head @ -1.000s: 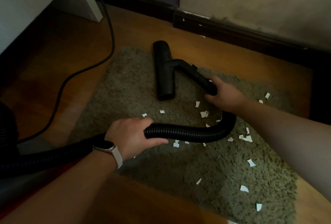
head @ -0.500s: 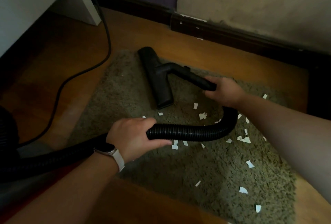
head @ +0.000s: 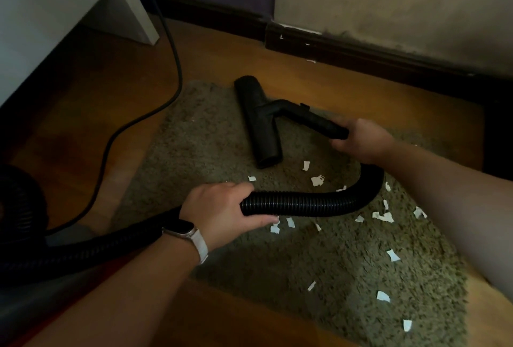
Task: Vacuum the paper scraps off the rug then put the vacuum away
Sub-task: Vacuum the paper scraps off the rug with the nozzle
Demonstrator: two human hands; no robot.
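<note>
- Head view, nearest first: white paper scraps [head: 383, 296] dot the rug [head: 194, 146] from its near right corner up toward the middle, and that stretch looks uncleaned.
- Over the rug's near left edge, the left hand [head: 219, 207], with a watch [head: 180, 228] at the wrist, has its fingers and thumb wrapped around the ribbed black hose [head: 305, 203].
- Behind that hand the hose runs off the rug to a dark bulk at the left. It is probably the vacuum's body, but it is too dim to be sure.
- Ahead of the hand the hose arcs across the rug's middle, with scraps lying under and beside it.
- Toward the rug's right edge, the right hand [head: 361, 141] is closed around the rigid tube where the hose joins it.
- The nozzle [head: 259, 124] lies flat near the rug's far edge, its near end just short of the closest scraps.
- Few scraps show on the rug's left half. I cannot tell whether it was vacuumed or never littered.
- Past the far edge, one scrap lies on the wooden floor [head: 83, 124] by the skirting board [head: 361, 52], and a power cord [head: 177, 74] runs left of the rug.
- My judgement is that most of the vacuuming is left, and putting the vacuum away has not begun.
</note>
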